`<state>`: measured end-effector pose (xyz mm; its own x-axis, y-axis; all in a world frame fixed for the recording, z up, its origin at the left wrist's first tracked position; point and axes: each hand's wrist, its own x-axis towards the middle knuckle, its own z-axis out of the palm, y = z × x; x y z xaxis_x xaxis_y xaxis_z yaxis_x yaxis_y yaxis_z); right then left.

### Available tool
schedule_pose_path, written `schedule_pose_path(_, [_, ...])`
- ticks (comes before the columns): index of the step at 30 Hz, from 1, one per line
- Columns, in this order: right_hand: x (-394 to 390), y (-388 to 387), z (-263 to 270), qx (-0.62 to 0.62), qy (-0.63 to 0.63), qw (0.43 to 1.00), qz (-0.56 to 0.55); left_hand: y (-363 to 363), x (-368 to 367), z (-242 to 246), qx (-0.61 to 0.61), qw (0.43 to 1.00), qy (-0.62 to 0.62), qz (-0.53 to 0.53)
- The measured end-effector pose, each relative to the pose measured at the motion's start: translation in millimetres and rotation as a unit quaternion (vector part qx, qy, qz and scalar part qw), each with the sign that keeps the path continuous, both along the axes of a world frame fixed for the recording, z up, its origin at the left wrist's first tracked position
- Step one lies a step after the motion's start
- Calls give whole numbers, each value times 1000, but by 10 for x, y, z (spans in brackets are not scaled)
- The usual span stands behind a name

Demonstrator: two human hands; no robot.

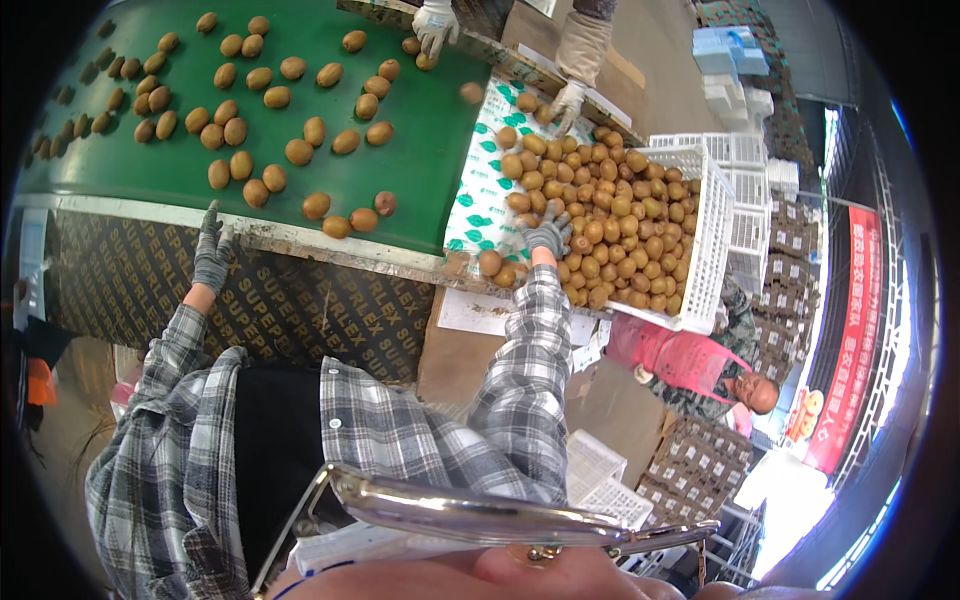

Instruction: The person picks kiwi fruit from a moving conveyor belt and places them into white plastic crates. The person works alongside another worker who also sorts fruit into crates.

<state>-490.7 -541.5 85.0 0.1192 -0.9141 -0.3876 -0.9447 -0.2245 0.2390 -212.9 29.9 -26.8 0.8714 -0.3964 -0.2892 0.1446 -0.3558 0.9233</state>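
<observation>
My left hand (212, 251), in a grey knit glove, rests at the near rim (150, 208) of a green conveyor belt (420, 187), its fingers apart and holding nothing. My right hand (550, 232), gloved alike, lies with fingers spread on the left side of a heap of brown kiwifruit (626, 221), touching fruit. The heap spills from a tilted white plastic crate (716, 244) onto a white sheet with green leaf prints (469, 217) at the belt's end. Loose kiwifruit (277, 97) are scattered along the belt. One blurred kiwifruit (471, 92) is near the sheet's far left corner.
Across the belt, a co-worker's white-gloved hands (435, 28) (570, 105) touch kiwifruit. A person in a pink apron (675, 356) is beyond the crate at right. Stacked white crates (750, 187) and cartons (694, 472) are farther off. A patterned dark panel (330, 307) fronts the belt.
</observation>
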Motion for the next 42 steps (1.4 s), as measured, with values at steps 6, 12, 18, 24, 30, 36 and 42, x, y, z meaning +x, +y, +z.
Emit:
schedule_pose_path(6, [-103,12,-471,31,-147,987,57,-119,-421,252,65,990,-100,-79])
schedule_pose_path(12, [3,714,-749,47,-190,949,249,-155,-446,265,202,948,-232,-85])
schedule_pose_path(18, [541,369,-344,-79,-322,929,163,-726,-287,351,230,914,-296,-155])
schedule_pose_path(24, [959,-876,-761,-13,-171,934,313,-1463,-579,458,426,853,-248,-171])
schedule_pose_path(30, [953,-860,-965,-47,-303,936,175,-1567,-525,413,461,821,-272,-199])
schedule_pose_path(36, [445,1041,383,88,-641,755,102,-1439,-534,517,488,815,-227,-216])
schedule_pose_path(42, [-1705,3330,-105,373,-451,805,96,-1533,-422,557,429,811,-268,-295])
